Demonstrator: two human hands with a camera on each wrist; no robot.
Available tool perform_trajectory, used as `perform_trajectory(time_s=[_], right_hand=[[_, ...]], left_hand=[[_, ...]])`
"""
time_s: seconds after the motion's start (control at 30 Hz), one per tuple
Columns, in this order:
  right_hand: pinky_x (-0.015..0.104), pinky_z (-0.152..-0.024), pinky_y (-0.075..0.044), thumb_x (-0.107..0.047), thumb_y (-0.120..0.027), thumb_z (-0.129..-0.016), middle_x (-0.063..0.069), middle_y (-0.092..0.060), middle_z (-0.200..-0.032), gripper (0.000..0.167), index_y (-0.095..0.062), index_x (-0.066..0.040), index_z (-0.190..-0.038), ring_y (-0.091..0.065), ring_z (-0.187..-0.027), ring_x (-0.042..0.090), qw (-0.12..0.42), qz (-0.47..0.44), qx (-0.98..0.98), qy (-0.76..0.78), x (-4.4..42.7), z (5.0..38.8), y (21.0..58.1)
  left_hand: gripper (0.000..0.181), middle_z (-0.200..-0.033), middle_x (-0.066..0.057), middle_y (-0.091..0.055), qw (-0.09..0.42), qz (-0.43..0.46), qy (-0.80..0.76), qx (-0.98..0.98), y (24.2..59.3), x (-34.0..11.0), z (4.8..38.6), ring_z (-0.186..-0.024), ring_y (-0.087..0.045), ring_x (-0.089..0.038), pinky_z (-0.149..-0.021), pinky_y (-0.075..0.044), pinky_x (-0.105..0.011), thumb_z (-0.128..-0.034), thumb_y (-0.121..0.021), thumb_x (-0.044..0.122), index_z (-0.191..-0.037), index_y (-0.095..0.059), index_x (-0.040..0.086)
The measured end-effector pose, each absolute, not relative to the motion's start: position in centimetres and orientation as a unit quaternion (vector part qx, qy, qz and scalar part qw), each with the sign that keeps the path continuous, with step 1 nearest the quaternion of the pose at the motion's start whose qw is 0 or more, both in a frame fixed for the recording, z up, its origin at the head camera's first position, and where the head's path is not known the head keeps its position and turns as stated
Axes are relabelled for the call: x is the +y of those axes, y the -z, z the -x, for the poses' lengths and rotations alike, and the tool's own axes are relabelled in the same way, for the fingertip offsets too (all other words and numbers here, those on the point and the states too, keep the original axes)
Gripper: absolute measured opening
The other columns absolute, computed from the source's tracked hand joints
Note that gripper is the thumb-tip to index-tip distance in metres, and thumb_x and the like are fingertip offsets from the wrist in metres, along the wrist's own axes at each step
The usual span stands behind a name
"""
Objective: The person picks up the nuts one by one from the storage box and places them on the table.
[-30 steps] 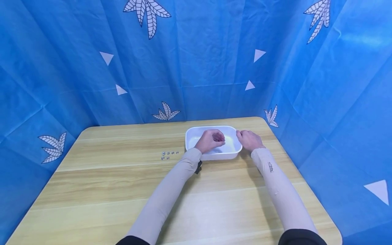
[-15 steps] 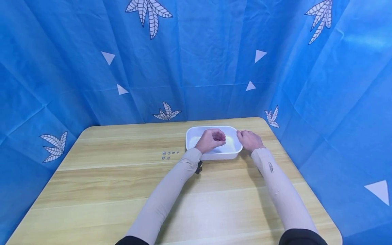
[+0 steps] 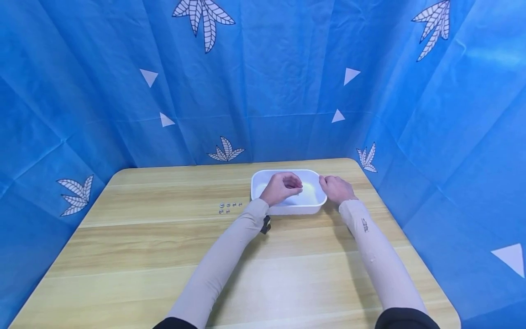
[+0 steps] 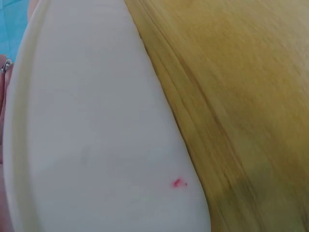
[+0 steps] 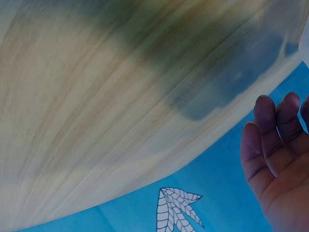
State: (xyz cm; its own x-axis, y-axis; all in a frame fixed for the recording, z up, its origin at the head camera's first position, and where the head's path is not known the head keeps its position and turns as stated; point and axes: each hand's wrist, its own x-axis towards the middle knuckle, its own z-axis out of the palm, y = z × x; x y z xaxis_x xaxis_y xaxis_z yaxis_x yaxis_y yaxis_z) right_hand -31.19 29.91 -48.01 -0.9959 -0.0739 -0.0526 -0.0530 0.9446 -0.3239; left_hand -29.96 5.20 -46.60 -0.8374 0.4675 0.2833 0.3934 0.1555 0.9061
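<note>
A white plastic basin point(image 3: 292, 210) stands near the table's far edge. My left hand point(image 3: 280, 188) is over it, thumb and fingertips brought together in a pinch. At the left edge of the left wrist view, a small silver ring-shaped metal piece point(image 4: 7, 65) shows between the fingers; its exact kind is unclear. My right hand point(image 3: 336, 189) grips the basin's right end, thumb over the rim. In the right wrist view, its fingers point(image 5: 268, 128) curve loosely beside a sliver of the basin point(image 5: 304, 46). Left of the basin lie several small round silver metal pieces point(image 3: 228, 205) in two rows.
The wood-grain table point(image 3: 156, 256) extends to the left and front of the basin. Blue patterned curtains point(image 3: 279, 91) hang close behind the table and along its sides. A red mark point(image 4: 179, 183) is on the basin's outer wall.
Both hands stay in nearly the same places, left over the basin and right on its rim. The head view has shifted slightly, so the scene sits a little further right.
</note>
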Motion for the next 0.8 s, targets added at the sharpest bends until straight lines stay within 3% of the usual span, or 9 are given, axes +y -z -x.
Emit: perform_trajectory(time_s=[0.47, 0.8], right_hand=[[0.06, -0.098, -0.054, -0.046, -0.021, -0.11, 0.025, -0.071, -0.123, 0.069, -0.068, 0.002, -0.125, -0.067, -0.115, 0.044, 0.02, 0.035, 0.985, 0.168, 30.0, 31.0, 48.2], [0.061, -0.096, -0.054, -0.047, -0.019, -0.11, 0.026, -0.071, -0.122, 0.07, -0.068, 0.001, -0.122, -0.067, -0.114, 0.045, 0.013, 0.042, 0.985, 0.167, 30.0, 31.0, 48.1]], left_hand=[[0.014, -0.101, -0.014, -0.078, 0.021, -0.294, -0.579, 0.76, 45.5, 3.6, 29.7, -0.092, -0.076, -0.019, -0.087, -0.062, -0.026, -0.0884, -0.08, 0.004, -0.102, -0.074, 0.003], [0.014, -0.101, -0.015, -0.078, 0.007, -0.307, -0.576, 0.758, 45.2, 2.2, 29.4, -0.092, -0.076, -0.018, -0.087, -0.063, -0.026, -0.0885, -0.079, 0.002, -0.102, -0.074, 0.002]])
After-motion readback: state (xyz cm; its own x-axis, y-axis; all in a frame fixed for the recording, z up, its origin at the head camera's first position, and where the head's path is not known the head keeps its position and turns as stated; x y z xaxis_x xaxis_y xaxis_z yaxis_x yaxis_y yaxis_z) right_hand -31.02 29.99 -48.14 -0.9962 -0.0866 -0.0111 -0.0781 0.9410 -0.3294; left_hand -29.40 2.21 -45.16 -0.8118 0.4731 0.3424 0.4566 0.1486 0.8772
